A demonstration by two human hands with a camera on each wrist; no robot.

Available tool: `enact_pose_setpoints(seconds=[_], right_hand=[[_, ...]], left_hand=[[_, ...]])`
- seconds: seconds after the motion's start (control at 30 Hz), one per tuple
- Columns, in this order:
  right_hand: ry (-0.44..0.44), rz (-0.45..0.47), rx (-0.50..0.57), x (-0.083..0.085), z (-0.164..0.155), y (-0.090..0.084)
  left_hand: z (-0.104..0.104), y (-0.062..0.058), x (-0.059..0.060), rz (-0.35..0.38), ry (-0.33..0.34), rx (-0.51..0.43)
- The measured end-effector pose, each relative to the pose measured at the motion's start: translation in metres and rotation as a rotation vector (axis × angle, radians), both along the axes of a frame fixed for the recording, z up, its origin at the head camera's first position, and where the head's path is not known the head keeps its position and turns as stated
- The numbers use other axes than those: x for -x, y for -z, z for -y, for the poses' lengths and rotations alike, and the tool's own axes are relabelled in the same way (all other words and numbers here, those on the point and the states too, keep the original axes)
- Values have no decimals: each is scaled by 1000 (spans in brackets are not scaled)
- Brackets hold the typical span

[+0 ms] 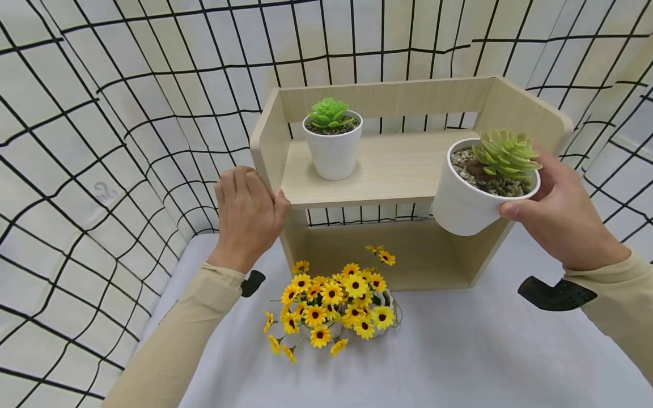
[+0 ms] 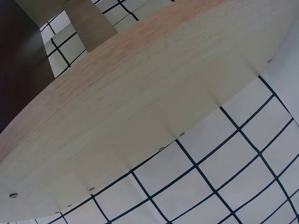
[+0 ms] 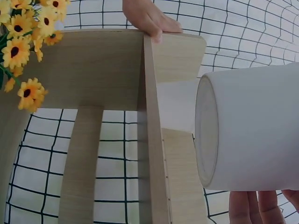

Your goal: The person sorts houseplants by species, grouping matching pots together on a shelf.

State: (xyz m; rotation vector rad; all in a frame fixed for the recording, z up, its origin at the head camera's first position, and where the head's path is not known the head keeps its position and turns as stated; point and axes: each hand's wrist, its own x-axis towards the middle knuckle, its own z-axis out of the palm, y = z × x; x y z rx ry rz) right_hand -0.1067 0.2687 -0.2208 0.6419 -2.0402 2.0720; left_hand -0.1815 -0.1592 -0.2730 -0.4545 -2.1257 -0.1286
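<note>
While the left hand [image 1: 250, 212] lies flat, fingers straight, on the wooden shelf's [image 1: 388, 170] left wall, seemingly to steady it, the right hand [image 1: 561, 218] grips a white pot with a succulent [image 1: 474, 190] off the shelf's right front edge, clear of the board. Second pot [image 1: 333, 139]: on the shelf, left. Yellow flowers [image 1: 331, 303]: on the counter [image 1: 459, 351], before the shelf.

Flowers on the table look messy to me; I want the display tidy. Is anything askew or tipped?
Yes: the yellow flowers lie tipped on the table before the shelf. The held pot tilts in the right hand.
</note>
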Motion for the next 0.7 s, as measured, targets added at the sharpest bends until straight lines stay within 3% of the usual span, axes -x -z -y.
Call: enact_pose_setpoints(seconds=[0.2,0.37,0.7], right_hand=[[-40,3,92,15,10,-14],[-59,-15,94,26,21,-23],[-46,-30,121,56,33,-36]], left_hand=[[-1,0,0,-2,0,1],[0,1,-1,17,-11,21],[0,1,1,-19,6,5]])
